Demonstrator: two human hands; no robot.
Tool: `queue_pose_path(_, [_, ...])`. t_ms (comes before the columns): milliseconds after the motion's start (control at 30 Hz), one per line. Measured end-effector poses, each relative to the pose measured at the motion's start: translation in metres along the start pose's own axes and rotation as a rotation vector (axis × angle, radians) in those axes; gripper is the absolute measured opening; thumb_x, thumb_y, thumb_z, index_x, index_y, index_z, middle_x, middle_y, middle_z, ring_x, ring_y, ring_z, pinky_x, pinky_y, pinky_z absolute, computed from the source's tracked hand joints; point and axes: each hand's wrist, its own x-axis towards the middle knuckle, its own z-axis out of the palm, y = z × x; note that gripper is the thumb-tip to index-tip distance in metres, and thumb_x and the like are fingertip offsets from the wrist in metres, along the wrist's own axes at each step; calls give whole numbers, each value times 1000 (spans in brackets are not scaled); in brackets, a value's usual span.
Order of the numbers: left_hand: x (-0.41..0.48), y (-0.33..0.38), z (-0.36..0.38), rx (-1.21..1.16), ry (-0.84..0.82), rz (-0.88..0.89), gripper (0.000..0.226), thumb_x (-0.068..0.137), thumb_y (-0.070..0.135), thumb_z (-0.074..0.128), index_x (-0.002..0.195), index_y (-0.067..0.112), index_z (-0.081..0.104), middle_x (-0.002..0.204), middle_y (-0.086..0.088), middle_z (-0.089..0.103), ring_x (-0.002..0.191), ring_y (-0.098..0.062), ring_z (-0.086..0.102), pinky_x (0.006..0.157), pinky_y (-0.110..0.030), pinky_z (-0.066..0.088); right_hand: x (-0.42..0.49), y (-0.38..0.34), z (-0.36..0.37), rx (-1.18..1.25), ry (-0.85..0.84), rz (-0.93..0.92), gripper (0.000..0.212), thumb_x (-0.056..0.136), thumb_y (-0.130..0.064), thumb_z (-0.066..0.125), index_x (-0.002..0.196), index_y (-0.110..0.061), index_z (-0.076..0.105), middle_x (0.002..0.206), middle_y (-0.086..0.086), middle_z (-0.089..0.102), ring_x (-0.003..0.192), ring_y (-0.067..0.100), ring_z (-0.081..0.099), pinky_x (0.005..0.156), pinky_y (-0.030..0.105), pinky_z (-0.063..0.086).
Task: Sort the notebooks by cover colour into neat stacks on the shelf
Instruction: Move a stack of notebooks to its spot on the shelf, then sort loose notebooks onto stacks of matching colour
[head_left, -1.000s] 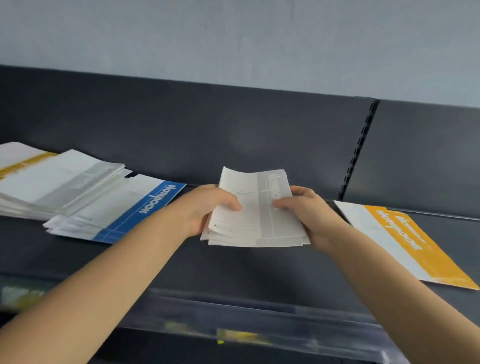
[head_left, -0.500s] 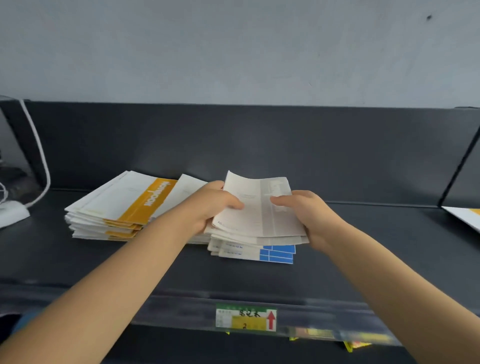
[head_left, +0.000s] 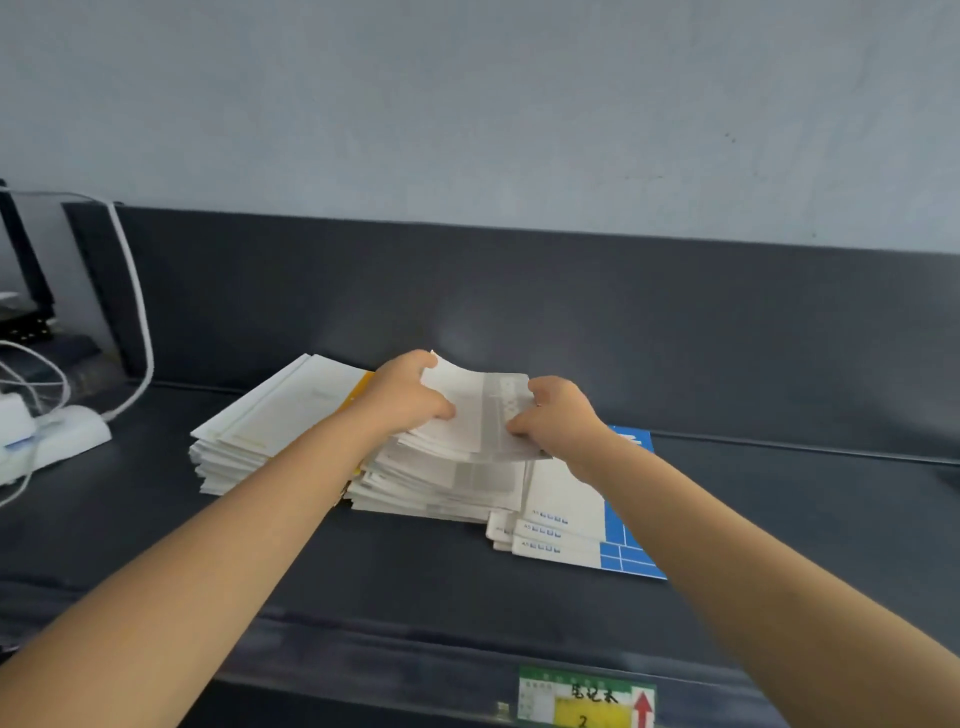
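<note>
On the dark shelf (head_left: 415, 582), a left hand (head_left: 405, 400) and right hand (head_left: 558, 423) pinch a thin bundle of grey-banded notebooks (head_left: 480, 415) by its side edges, low over the middle stack (head_left: 441, 486); light and floppy, it bows between them and likely needs both edges held.

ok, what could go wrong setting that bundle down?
The bundle bows between left hand and right hand; it may splay on release. The grey stack beneath is ragged and crowds the fanned blue stack, so more weight could slide it and mix colours.
</note>
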Motion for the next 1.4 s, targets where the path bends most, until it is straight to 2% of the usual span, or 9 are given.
queue_pose_path(67, [7,-9,-1,97,-21,8,72,78,20,74,143,18,43,147,-4,41,113,-18,53,81,-27,44,3,-1,12,-76,-14,-7,57,87,-2,56,140,-16,39,116,7,48,83,18,50,62,25,47])
queue_pose_path(167, [12,-19,3,303,-55,64,61,84,22,69,141,17,46,143,-4,41,115,-22,50,83,-28,43,4,3,29,-257,-35,-17,54,89,-5,50,141,-15,39,132,8,47,110,25,51,78,28,45])
queue_pose_path(267, [12,-24,7,656,-21,168,48,85,30,59,133,24,53,137,-3,46,125,-27,40,97,-34,34,7,6,40,-348,-32,-14,47,90,-9,46,136,-13,44,132,7,50,112,25,51,87,28,42])
queue_pose_path(367, [12,-21,8,812,-39,214,40,85,31,52,123,22,57,132,-3,46,124,-27,34,96,-37,30,6,5,43,-464,-45,-1,45,91,-15,44,135,-18,44,131,5,52,115,27,50,101,37,40])
queue_pose_path(500, [14,-6,14,958,53,333,37,85,41,52,114,18,56,125,-3,54,121,-26,43,97,-38,31,2,10,27,-420,24,-18,47,94,-22,50,139,-16,41,137,7,48,120,25,48,91,30,42])
queue_pose_path(633, [8,28,40,897,65,437,53,86,61,47,114,17,56,120,-3,61,117,-27,52,94,-37,36,-13,26,-15,-567,70,-39,56,92,-40,55,141,-19,40,141,2,45,123,23,48,94,32,42])
queue_pose_path(833, [-14,94,108,837,-1,550,62,92,67,35,124,16,53,126,-4,60,119,-27,52,97,-38,38,-44,63,-111,-778,186,23,52,92,-42,53,137,-18,41,129,5,54,114,26,52,95,38,43])
queue_pose_path(1000, [-38,152,189,820,-75,574,64,93,68,29,123,16,52,123,-3,61,117,-25,52,94,-37,38,-74,117,-207,-843,245,97,52,90,-46,53,129,-14,44,123,8,55,108,28,56,86,37,47])
queue_pose_path(1400, [-79,276,343,729,-208,509,71,92,69,29,137,16,45,132,1,56,127,-23,47,102,-37,36,-103,222,-383,-892,266,164,48,88,-46,56,122,-13,53,123,6,58,114,26,54,93,38,45])
